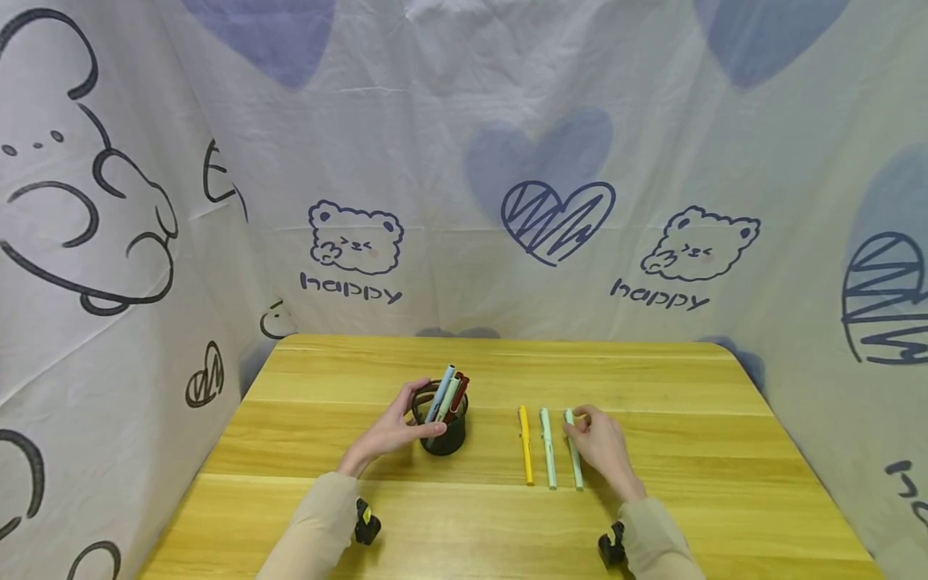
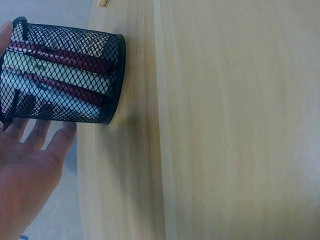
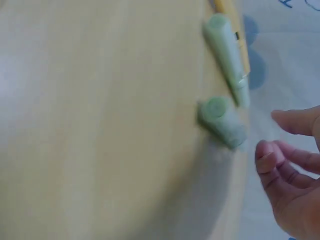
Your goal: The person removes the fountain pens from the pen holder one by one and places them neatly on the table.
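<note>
Seen from the head, I reach across a wood-grain tabletop [image 1: 471, 524], both hands at work. My left grip [image 1: 391, 431] is curled round a black mesh pen holder [image 1: 445, 441], which stands upright with a light blue pen [image 1: 440, 393], a pale green pen and two dark red pens leaning inside. To the holder's right, a yellow pen [image 1: 526, 447], a middle mint-green pen [image 1: 548, 447] and an outer mint-green pen [image 1: 576, 462] lie side by side. My right grip [image 1: 602, 443] is at the far end of the outer one; the step in hand appears to be taking up that pen while I steady the holder.

From the left wrist, the holder sits between my thumb and fingers, its pens visible through the mesh.

From the right wrist, in a blurred view, my thumb and fingertips stand apart with nothing seen between them. The outer mint-green pen lies on the tabletop just beside them; whether a finger touches it, I cannot tell. The next move, I judge, calls for bringing thumb and fingers together on its barrel.
</note>
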Action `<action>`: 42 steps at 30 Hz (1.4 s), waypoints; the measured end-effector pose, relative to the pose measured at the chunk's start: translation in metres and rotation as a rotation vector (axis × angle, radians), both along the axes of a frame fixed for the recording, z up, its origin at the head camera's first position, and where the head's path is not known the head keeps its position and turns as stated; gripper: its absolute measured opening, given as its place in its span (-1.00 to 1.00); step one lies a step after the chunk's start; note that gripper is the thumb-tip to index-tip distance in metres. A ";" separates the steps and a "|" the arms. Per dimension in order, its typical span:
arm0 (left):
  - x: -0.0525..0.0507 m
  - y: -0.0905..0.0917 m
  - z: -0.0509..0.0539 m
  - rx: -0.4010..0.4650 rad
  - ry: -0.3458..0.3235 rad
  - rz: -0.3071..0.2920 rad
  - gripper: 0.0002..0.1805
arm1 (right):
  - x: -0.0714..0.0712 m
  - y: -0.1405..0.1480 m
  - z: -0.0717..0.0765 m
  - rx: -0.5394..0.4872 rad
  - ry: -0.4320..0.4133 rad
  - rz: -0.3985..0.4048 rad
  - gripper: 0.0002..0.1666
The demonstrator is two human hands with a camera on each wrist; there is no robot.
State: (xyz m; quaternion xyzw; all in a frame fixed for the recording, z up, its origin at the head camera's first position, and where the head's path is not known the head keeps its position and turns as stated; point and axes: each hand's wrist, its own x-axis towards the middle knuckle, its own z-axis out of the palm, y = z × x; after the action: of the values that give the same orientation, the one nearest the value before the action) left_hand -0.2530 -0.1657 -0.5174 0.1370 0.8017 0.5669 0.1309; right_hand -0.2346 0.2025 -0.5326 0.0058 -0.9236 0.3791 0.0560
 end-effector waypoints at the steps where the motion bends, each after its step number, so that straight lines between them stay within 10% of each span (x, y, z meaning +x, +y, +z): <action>1: 0.000 0.000 0.000 0.001 0.005 -0.002 0.02 | -0.002 -0.003 0.003 -0.008 0.029 0.014 -0.63; 24: -0.002 0.000 0.001 0.029 0.001 -0.008 0.01 | -0.045 -0.111 0.037 -0.275 0.165 0.573 -0.58; 42: -0.001 0.000 0.000 0.035 0.003 -0.015 -0.01 | -0.050 -0.129 0.044 -0.241 0.039 0.541 -0.65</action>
State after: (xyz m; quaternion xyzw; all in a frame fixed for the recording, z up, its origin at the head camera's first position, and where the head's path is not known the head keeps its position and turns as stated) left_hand -0.2542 -0.1660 -0.5175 0.1462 0.7907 0.5798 0.1313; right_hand -0.2847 0.0735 -0.4887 0.2524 -0.8356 0.4870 -0.0289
